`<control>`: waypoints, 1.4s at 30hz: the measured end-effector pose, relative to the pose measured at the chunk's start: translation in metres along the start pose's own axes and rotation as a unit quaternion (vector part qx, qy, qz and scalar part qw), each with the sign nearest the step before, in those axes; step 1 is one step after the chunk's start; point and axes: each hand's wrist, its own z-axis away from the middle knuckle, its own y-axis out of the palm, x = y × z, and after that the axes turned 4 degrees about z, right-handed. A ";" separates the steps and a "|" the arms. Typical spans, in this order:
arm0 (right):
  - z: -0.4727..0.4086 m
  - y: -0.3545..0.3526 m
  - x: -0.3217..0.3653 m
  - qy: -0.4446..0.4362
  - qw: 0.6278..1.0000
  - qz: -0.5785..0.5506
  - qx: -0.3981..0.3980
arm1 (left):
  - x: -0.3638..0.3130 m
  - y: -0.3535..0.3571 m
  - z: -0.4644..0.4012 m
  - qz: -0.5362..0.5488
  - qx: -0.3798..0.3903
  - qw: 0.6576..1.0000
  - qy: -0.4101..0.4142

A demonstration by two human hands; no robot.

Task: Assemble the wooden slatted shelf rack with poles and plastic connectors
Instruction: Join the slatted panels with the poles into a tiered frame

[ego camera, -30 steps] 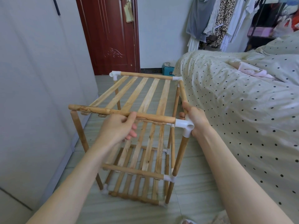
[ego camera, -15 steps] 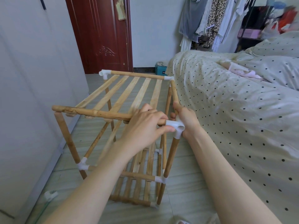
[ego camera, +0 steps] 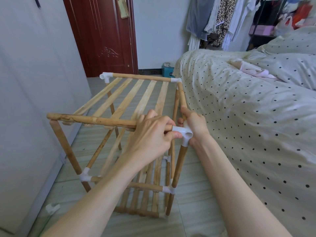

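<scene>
Between wall (ego camera: 30, 100) and bed (ego camera: 239, 117), left hand (ego camera: 153, 134) gripping pole (ego camera: 92, 119), right hand (ego camera: 195, 124) gripping connector (ego camera: 183, 132).

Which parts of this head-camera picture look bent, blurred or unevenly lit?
Head view: wide-angle lens bows the door and wardrobe near the edges; soft daylight, faint shadows, no glare; left hand, right hand and rack are sharp, hanging clothes softer.

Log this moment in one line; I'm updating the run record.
left hand: grips front pole | right hand: holds corner connector | near-left corner: uncapped
</scene>
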 end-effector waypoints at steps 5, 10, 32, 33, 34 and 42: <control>0.001 0.000 0.001 0.000 1.000 -0.012 0.000 | 0.001 0.002 -0.001 -0.011 0.008 1.000 -0.001; 0.005 -0.008 -0.002 -0.031 0.996 0.074 -0.029 | 0.001 0.003 -0.001 -0.006 0.009 1.000 0.004; 0.030 -0.001 -0.019 -0.041 0.989 0.140 0.014 | -0.002 0.008 0.001 -0.062 -0.038 0.997 0.014; 0.030 -0.001 -0.018 -0.041 0.990 0.136 0.012 | -0.003 0.009 0.002 -0.062 -0.039 0.997 0.014; 0.030 -0.002 -0.017 -0.042 0.990 0.131 0.011 | -0.003 0.009 0.001 -0.058 -0.041 0.997 0.012; 0.028 -0.007 -0.027 -0.099 0.982 0.145 0.068 | 0.015 -0.001 0.002 -0.052 -0.011 0.999 0.011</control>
